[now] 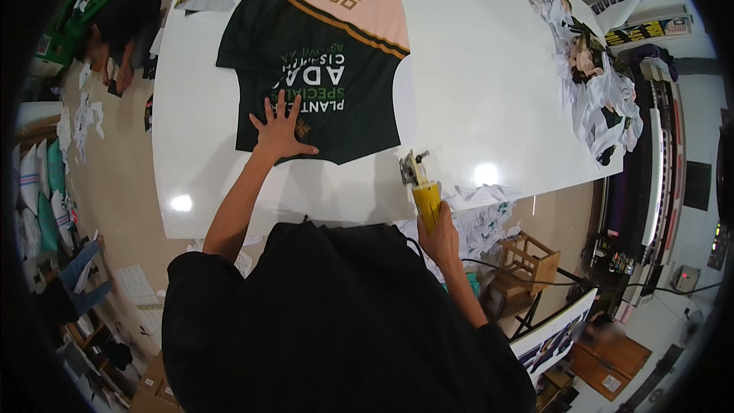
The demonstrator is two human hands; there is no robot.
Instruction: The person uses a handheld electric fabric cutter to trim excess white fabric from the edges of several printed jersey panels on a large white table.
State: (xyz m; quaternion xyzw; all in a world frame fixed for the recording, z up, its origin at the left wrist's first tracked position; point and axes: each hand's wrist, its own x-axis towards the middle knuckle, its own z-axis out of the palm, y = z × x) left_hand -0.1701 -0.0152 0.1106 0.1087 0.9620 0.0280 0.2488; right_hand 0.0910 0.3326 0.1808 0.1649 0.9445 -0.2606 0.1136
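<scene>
Dark green printed fabric panels (367, 92), cut in a garment shape, lie flat on a white table (470, 97). A peach section with a brown knot pattern and orange stripes crosses their far part, and white and green writing appears upside down. My left hand (281, 129) presses on the fabric near its closest edge, fingers spread. In my right hand (440, 235) is a yellow handheld electric rotary cutter (425, 192), gripped by its body. Its metal head is over the table, right of the fabric's near corner and apart from it.
Fabric scraps (602, 92) are heaped along the table's right edge, with paper-like scraps (481, 195) at the near edge. A black cable (516, 278) runs right, past a wooden stool (530, 261). Another person (129, 28) crouches at the left. Patterned cloth lies at the far left.
</scene>
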